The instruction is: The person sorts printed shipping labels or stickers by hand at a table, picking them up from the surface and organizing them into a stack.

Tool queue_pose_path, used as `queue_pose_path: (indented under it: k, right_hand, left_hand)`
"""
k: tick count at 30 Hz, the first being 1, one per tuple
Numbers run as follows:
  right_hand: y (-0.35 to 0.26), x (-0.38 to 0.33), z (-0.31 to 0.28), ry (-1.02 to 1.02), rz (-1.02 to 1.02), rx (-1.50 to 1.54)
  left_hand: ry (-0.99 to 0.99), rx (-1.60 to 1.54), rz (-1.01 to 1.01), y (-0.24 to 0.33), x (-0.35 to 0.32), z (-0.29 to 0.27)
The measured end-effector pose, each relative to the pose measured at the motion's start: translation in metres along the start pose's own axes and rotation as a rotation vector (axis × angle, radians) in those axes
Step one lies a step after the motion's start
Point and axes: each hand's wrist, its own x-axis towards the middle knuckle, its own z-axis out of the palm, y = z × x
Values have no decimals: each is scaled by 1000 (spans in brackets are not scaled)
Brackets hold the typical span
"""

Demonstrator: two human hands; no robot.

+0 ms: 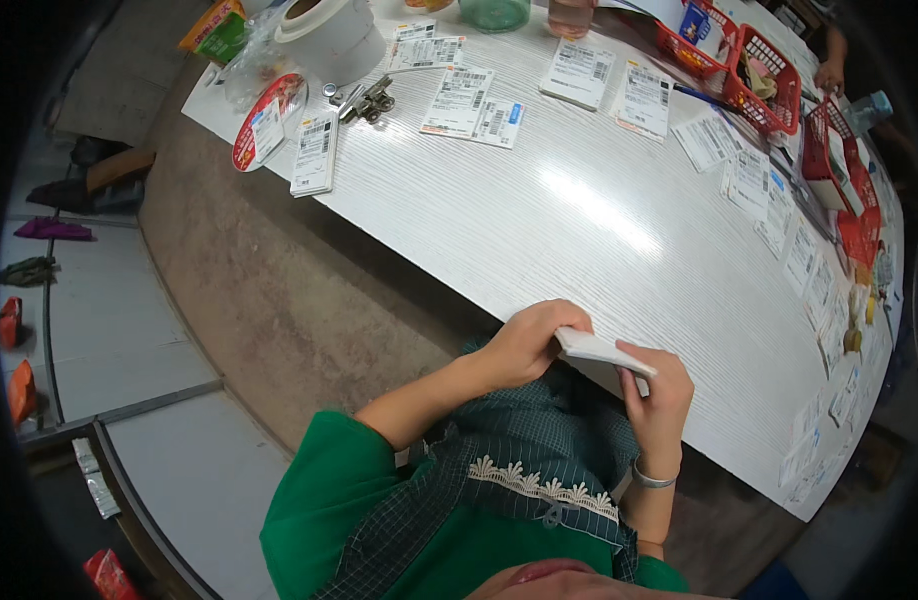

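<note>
Paper stack (606, 351): thin, white, seen nearly edge-on; held at the near edge of the counter (459, 220).
Left hand (531, 342): closed on the stack's left end.
Right hand (662, 390): gripped its right end between thumb and fingers.
Printed labels (459, 100): lay in piles toward the counter's far edge and in a row along its right end.
Step in hand: judged to be straightening or checking the stack; which of these could not be told.
Next move: judged to call for even pressure from both hands, lest the sheets slip out of line.
</note>
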Motion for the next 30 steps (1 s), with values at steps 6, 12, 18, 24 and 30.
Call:
queue_pose_path:
  k: [6, 12, 18, 24, 30]
  right_hand:
    - [-22, 24, 21, -81, -84, 45]
    - [-37, 41, 53, -88, -80, 136]
    - [-31, 50, 71, -170, 127, 306]
    - [-36, 73, 80, -266, 196, 322]
    - [-37, 86, 92, -310, 321, 481]
  left_hand:
    - [56, 90, 12, 7, -14, -35]
    - [49, 61, -197, 15, -25, -62]
    - [42, -8, -391, 16, -24, -90]
    - [76, 218, -480, 12, -31, -95]
    - [177, 200, -448, 5, -26, -101]
